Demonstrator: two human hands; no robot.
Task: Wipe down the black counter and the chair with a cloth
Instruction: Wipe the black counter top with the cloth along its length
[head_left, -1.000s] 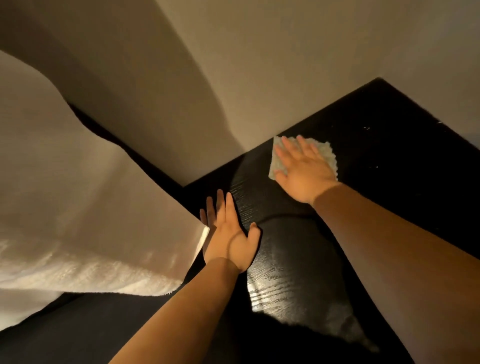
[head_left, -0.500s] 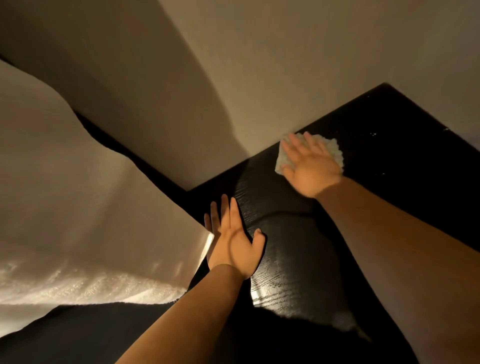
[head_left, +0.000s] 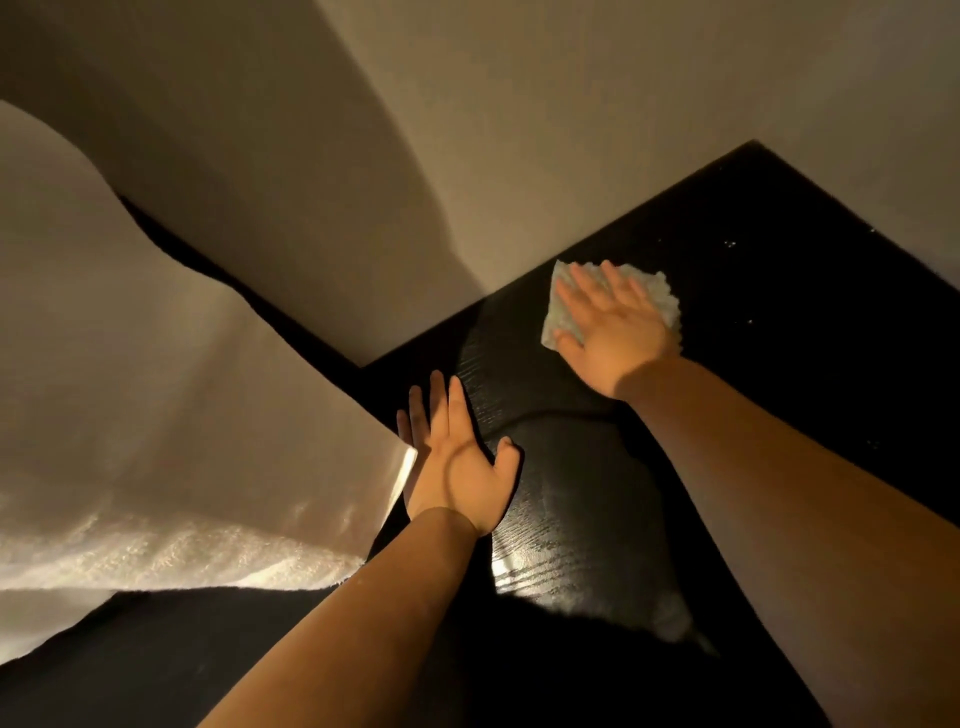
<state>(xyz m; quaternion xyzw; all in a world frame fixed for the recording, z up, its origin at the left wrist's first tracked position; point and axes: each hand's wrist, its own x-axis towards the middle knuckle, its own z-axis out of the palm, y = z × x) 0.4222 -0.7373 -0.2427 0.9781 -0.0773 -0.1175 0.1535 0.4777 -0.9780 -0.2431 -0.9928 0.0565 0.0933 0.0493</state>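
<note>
— Bench (head_left: 810, 332) surface?
— Black, glossy, grained; beige wall (head_left: 545, 130) behind, pale fabric (head_left: 156, 389) left.
— Cloth (head_left: 657, 288)?
— Far right, pressed flat under right grip (head_left: 618, 327); left grip (head_left: 457, 462) flat, wide, on bench near.

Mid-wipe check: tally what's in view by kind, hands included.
Hands: 2, left hand and right hand
Wiping cloth: 1
Black counter: 1
Pale fabric: 1
Total: 5
</note>
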